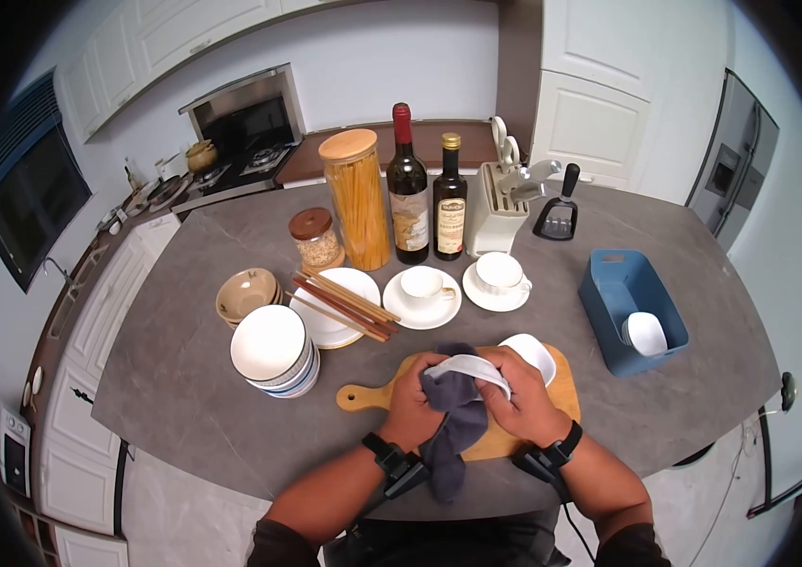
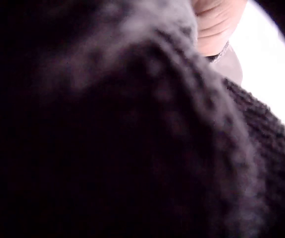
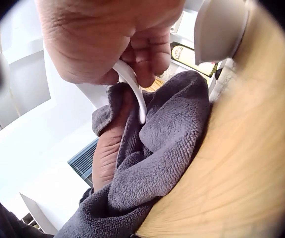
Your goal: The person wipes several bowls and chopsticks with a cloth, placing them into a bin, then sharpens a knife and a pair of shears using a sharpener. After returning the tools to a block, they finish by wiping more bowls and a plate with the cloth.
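Over the wooden board [image 1: 363, 398], both hands hold a white dish [image 1: 473, 367] tilted up. The left hand [image 1: 410, 411] grips it through a dark grey towel [image 1: 460, 427], whose end hangs past the board's front edge. Bare fingers of the right hand [image 1: 526, 408] pinch the dish's rim, thumb on one side, as the right wrist view also shows with the dish [image 3: 132, 87] edge-on beside the towel [image 3: 167, 134]. Towel cloth [image 2: 216, 134] fills most of the left wrist view. Another white dish [image 1: 531, 355] lies on the board behind the right hand.
A blue basket [image 1: 607, 321] at right holds white dishes [image 1: 646, 335]. Stacked bowls [image 1: 270, 345], brown bowls [image 1: 246, 295], chopsticks on a plate [image 1: 323, 326] and two cups on saucers [image 1: 422, 316] stand left and behind. Farther back are a pasta jar [image 1: 357, 208], bottles [image 1: 408, 198] and a knife block [image 1: 493, 213].
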`<state>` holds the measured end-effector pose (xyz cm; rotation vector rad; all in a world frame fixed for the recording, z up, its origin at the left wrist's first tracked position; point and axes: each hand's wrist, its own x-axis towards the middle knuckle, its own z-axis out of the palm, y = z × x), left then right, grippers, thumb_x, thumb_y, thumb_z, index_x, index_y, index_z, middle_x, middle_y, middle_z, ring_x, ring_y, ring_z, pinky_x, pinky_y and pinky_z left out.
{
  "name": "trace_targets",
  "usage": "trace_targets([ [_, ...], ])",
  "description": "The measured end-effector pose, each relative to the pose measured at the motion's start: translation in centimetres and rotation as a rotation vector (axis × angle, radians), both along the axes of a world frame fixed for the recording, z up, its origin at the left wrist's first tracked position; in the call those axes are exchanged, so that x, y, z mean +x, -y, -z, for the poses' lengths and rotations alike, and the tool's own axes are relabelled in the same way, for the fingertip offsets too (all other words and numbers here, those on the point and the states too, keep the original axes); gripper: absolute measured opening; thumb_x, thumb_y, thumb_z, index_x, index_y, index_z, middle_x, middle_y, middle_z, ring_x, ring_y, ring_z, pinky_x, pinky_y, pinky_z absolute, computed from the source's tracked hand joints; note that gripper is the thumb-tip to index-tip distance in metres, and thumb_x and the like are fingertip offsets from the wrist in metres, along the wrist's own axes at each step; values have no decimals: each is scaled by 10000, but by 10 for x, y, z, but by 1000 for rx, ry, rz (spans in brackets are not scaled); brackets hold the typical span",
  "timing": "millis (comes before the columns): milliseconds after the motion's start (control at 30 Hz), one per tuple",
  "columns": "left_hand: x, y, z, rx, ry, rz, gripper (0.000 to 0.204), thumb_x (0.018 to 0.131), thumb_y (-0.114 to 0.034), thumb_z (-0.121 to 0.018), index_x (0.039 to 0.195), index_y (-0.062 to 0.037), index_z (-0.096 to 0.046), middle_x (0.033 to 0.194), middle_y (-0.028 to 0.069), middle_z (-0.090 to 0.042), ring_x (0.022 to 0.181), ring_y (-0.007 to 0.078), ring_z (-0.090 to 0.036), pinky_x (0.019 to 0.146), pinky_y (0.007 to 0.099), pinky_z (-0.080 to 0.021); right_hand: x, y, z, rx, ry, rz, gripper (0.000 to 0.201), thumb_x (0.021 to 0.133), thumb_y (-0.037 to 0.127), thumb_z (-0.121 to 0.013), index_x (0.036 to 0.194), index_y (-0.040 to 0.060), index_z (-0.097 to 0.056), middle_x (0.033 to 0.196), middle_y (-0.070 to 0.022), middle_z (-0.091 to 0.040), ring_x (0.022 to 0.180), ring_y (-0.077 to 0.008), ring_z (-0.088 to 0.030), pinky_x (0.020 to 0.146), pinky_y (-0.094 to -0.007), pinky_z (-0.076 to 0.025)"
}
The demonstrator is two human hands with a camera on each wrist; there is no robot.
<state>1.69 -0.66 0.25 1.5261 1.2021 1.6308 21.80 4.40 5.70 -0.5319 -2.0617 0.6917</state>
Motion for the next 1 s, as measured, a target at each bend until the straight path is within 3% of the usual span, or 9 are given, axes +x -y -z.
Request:
trace_targets([
  [167, -3, -1, 1, 11, -33, -44, 297, 926, -33, -780, 1201, -16, -668, 1103, 127, -762, 1023, 227, -748, 907, 342, -568, -2, 1, -3, 27, 8, 39, 259, 968, 1, -701, 1223, -4, -656, 1110, -208, -695, 984, -407, -703, 852, -415, -565],
  [233, -6, -3, 6, 73, -75, -64, 281, 977, -21, -776, 1229, -23, -651, 1109, 68, -767, 1029, 119, -717, 909, 309, -583, 0, 0, -7, 36, 18, 53, 258, 975, 9, -698, 1229, -7, -658, 1113, -212, -695, 992, -412, -704, 853, -419, -565],
  [267, -7, -5, 9, 73, -72, -65, 281, 977, -21, -776, 1229, -23, -651, 1109, 68, -767, 1029, 119, -717, 909, 309, -583, 5, -3, -9, 75, 51, 104, 269, 978, 14, -694, 1244, -8, -661, 1116, -216, -693, 1000, -417, -702, 855, -420, -566],
  [300, -7, -7, 13, 69, -60, -77, 270, 963, -28, -764, 1213, -25, -663, 1114, 102, -767, 1035, 189, -734, 917, 334, -578, 10, -5, -11, 112, 86, 156, 280, 981, 19, -689, 1258, -9, -663, 1119, -219, -692, 1008, -422, -700, 858, -421, -567],
  [333, -7, -6, 16, 63, -45, -88, 260, 949, -36, -752, 1196, -26, -676, 1120, 136, -767, 1041, 260, -751, 925, 359, -574, 16, -8, -13, 74, 63, 205, 263, 1026, 68, -675, 1278, -8, -664, 1089, -211, -720, 987, -381, -732, 848, -407, -572],
  [500, -5, -6, 9, 27, 53, -76, 234, 961, -17, -734, 1189, -35, -684, 1126, 133, -769, 1063, 262, -754, 943, 363, -577, 71, -35, -69, -22, -22, 447, 289, 1127, 224, -617, 1282, -15, -665, 999, -117, -755, 905, -170, -690, 817, -355, -562],
  [633, -6, -8, 7, 71, 14, -77, 228, 968, -5, -729, 1189, -32, -681, 1116, 121, -772, 1051, 240, -756, 930, 350, -583, 148, -87, -85, 32, 104, 645, 266, 1111, 199, -614, 1263, -17, -644, 947, -141, -738, 846, -181, -709, 754, -349, -568],
  [800, -6, -7, 5, 89, 63, -42, 223, 978, -12, -736, 1192, -31, -675, 1098, 101, -771, 1025, 187, -746, 909, 325, -585, 223, -112, -89, -325, 314, 804, 310, 1017, 101, -586, 1254, -99, -592, 867, -217, -727, 575, -255, -732, 483, -372, -573],
  [1000, -7, -5, 0, 89, 34, -61, 208, 975, -21, -745, 1172, -27, -679, 1077, 101, -775, 1007, 180, -745, 898, 323, -583, 249, -115, -68, -509, 339, 898, 361, 948, 47, -553, 1246, -154, -583, 898, -275, -724, 649, -332, -787, 504, -401, -619],
])
